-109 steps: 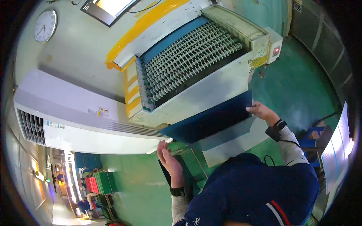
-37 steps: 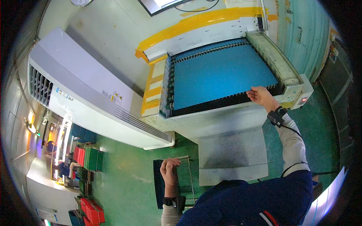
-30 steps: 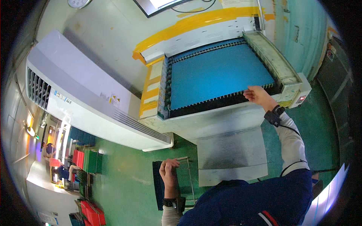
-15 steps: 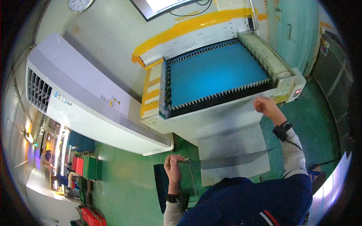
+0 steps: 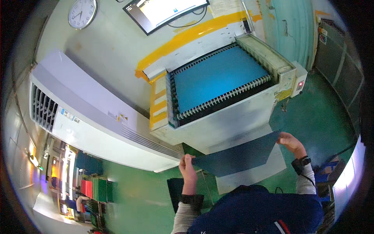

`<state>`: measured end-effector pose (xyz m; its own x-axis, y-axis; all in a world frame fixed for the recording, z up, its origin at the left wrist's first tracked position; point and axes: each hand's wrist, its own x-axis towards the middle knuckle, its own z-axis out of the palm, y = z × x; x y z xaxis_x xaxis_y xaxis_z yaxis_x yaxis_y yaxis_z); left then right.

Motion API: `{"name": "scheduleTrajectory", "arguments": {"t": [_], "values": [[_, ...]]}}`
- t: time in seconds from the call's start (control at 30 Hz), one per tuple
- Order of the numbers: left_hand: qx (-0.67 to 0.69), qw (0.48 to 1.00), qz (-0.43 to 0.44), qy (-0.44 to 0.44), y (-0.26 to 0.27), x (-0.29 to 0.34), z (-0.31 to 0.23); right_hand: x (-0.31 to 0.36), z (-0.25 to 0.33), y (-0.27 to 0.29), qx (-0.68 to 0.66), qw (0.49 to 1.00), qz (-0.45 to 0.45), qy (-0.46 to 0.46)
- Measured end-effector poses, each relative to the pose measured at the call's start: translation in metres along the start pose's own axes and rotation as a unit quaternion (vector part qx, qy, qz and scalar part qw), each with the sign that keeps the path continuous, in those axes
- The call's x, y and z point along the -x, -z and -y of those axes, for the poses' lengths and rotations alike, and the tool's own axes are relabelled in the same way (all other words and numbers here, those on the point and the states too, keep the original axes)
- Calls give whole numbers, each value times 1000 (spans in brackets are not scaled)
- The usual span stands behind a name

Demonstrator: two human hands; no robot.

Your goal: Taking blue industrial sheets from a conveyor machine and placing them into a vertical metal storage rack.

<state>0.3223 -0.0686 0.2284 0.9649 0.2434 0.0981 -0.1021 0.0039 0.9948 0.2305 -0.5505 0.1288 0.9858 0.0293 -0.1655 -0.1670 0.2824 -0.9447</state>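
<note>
My left hand [image 5: 187, 168] pinches the left edge of a thin dark blue sheet [image 5: 237, 155]. At the other end my right hand [image 5: 292, 144] grips the sheet's right corner, so it hangs stretched between both hands in front of the machine. A bright blue panel [image 5: 216, 80] lies flat on the roller bed of the white machine [image 5: 218, 132], between rows of small rollers. Below my left hand, a dark upright panel [image 5: 174, 191] stands near the floor.
Under the held sheet, a pale sheet [image 5: 253, 175] lies low before the machine. A long white air conditioner [image 5: 105, 128] is at the left. A screen [image 5: 167, 13] hangs on the wall. Racks with red and green panels [image 5: 97, 189] and another person [image 5: 80, 203] are far left.
My right hand has come down from beside the machine's corner and taken hold of the sheet's right end. The sheet has tilted from nearly edge-on to showing its face.
</note>
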Motion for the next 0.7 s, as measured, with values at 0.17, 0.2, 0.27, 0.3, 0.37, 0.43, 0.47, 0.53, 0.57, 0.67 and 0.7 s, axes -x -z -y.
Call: {"name": "scheduleTrajectory", "arguments": {"t": [0.17,0.2,0.27,0.3,0.37,0.43,0.47,0.53,0.57,0.67,0.7], "values": [[-25,1000,2,-12,8,18,-2,-1,-1,-57,144,986,-75,-23],[-37,999,17,-17,12,21,-1,-3,-4,-61,182,981,-57,-38],[-32,999,35,5,16,30,-4,6,12,-76,146,988,-33,-40],[15,998,58,17,14,35,-4,10,-28,-38,284,953,-25,102],[52,995,83,7,23,40,13,3,-43,-29,187,977,-86,49],[48,994,98,12,32,41,16,-11,-23,-43,239,969,-64,-16],[55,996,72,5,37,43,13,-18,-41,-28,141,988,-53,17],[54,996,63,22,46,46,9,-45,-37,-31,240,970,-2,-28],[60,997,46,19,52,48,9,-56,-33,-32,326,942,25,-71],[57,998,0,14,73,48,9,-53,-3,-79,271,962,-8,-33],[72,997,-9,2,77,47,11,-62,-19,-60,277,960,-9,-44]]}}
